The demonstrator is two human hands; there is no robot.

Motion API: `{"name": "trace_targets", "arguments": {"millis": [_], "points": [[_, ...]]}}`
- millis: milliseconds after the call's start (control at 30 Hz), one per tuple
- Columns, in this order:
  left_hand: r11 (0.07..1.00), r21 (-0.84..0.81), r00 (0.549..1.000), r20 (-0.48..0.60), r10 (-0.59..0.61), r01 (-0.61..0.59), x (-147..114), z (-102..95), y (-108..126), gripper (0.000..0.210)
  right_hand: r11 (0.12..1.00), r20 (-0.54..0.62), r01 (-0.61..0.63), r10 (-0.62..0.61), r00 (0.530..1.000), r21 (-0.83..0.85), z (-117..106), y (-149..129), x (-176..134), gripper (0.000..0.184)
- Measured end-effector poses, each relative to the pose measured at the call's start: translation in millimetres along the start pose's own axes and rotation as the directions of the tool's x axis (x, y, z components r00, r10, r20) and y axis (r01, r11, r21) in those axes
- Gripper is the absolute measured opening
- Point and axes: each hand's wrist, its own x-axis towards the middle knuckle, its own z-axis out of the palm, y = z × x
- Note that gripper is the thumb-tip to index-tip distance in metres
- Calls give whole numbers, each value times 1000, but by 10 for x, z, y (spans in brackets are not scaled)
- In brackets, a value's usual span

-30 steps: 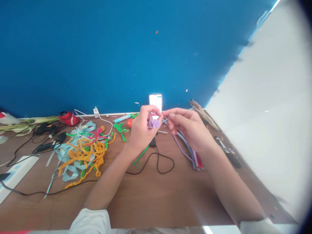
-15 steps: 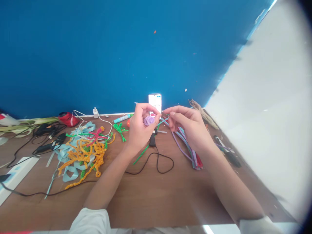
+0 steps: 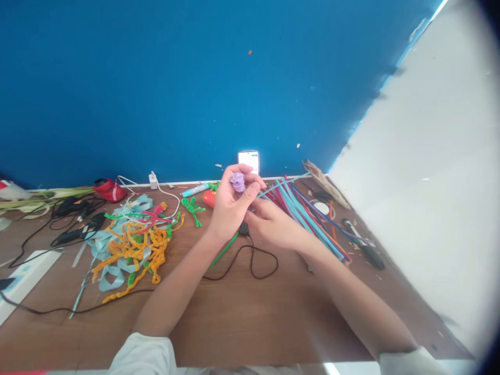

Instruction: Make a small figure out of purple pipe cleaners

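My left hand [image 3: 231,204] is closed around a purple coiled pipe cleaner [image 3: 238,182], which shows above the curled fingers. From between its thumb and fingers a light blue pipe cleaner [image 3: 291,180] sticks out to the right. Just below, my right hand [image 3: 269,221] touches the left, its fingers bent in behind the left thumb. What those fingertips grip is hidden. To the right, behind my right forearm, lies a bundle of loose pipe cleaners [image 3: 300,211] in blue, red and purple.
Orange twisted pipe cleaners [image 3: 144,245] and light blue ribbon [image 3: 113,278] are heaped left. A green pipe-cleaner figure [image 3: 192,208] lies mid-table. A phone [image 3: 250,159] leans on the blue wall. A black cable [image 3: 250,247], a power strip [image 3: 29,284] and a black-handled tool [image 3: 371,255] lie around.
My right hand has moved left and down, in under my left hand. The light blue pipe cleaner now points out to the right, and more of the bundle is uncovered.
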Motion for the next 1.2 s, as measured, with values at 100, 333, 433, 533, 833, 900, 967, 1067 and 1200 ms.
{"name": "trace_targets", "arguments": {"millis": [100, 333, 433, 533, 833, 900, 967, 1067, 1200], "points": [[1000, 0, 1000, -1, -2, 2, -10, 4, 8, 26, 996, 73, -29, 36, 997, -89, 28, 8, -14, 31], [995, 11, 994, -22, 103, -102, 113, -197, -33, 21, 888, 105, -104, 168, 980, -447, -159, 8, -50, 35], [989, -25, 990, 5, 143, -143, 181, -294, -78, 30, 754, 36, -171, 249, 968, -634, -235, 20, -61, 35], [985, -50, 984, 61, 167, -164, 204, -335, -95, 34, 673, -26, -237, 308, 951, -701, -302, -27, -70, 35], [996, 15, 995, 51, 88, -88, 207, -374, -138, 14, 685, -98, -261, 268, 959, -680, -398, -38, -78, 33], [996, 86, 997, 74, 29, -35, 217, -389, -164, 12, 690, -133, -270, 246, 960, -672, -400, -15, -73, 32], [985, 173, 996, 81, -22, 7, 220, -390, -191, 16, 711, -156, -271, 225, 962, -648, -401, -22, -66, 32], [964, 256, 995, 59, -83, 66, 209, -372, -220, 17, 753, -165, -252, 191, 968, -608, -400, -70, -58, 31], [960, 241, 989, 15, -149, 141, 193, -359, -225, 12, 775, -175, -231, 156, 972, -589, -392, -122, -50, 30]]}}
